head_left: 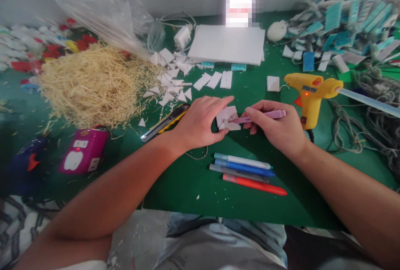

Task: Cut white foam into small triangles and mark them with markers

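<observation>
A small white board piece (231, 112) lies under and between the fingers of my left hand (201, 122), its thumb at the near edge and its fingers at the far side. The index finger stretches out past the piece. My right hand (279, 126) is closed around a pink pen (273, 114), whose tip points left and meets the white piece. Just left of my left hand rests a yellow and black utility knife (164, 124). In front of both hands lie several pens, among them a blue pen (245, 167) and a red pen (256, 184).
At right a yellow glue gun (312, 95) stands with its light lit, near a white square (273, 83). White offcuts (170, 76) and white sheets (228, 45) lie behind. Left are a straw heap (90, 82) and a magenta power adapter (83, 151). Cords (346, 132) tangle at far right.
</observation>
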Motion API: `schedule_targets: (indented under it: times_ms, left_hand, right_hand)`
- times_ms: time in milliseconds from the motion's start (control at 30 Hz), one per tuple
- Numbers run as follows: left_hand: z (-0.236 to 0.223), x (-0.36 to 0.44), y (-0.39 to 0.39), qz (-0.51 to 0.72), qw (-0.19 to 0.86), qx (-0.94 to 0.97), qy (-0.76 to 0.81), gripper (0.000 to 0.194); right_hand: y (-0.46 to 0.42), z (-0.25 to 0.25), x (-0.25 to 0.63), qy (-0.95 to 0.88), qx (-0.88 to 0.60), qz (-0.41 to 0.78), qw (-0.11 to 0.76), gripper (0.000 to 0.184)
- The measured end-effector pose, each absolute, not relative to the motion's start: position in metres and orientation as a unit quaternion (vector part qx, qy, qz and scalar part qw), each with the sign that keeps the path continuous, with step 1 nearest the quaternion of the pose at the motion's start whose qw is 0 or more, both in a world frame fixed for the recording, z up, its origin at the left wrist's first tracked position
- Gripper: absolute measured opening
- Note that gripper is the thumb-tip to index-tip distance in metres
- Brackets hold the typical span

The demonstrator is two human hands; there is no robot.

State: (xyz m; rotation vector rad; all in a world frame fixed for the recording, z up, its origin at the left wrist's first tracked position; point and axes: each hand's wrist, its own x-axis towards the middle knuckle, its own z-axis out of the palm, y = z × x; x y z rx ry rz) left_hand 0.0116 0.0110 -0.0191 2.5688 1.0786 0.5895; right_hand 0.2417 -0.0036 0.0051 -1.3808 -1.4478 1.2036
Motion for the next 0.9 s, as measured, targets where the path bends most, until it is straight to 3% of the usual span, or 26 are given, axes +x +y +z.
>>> schedule_targets:
  times_ms: [900]
  left_hand:
    - [-0.0182, 0.0011, 0.0163, 0.211, 0.166, 0.895, 0.357, 0.064]
  right_hand:
    - [-0.0042, 0.0074, 0.2396, -0.569, -0.538, 0.481, 0.394, 0.020]
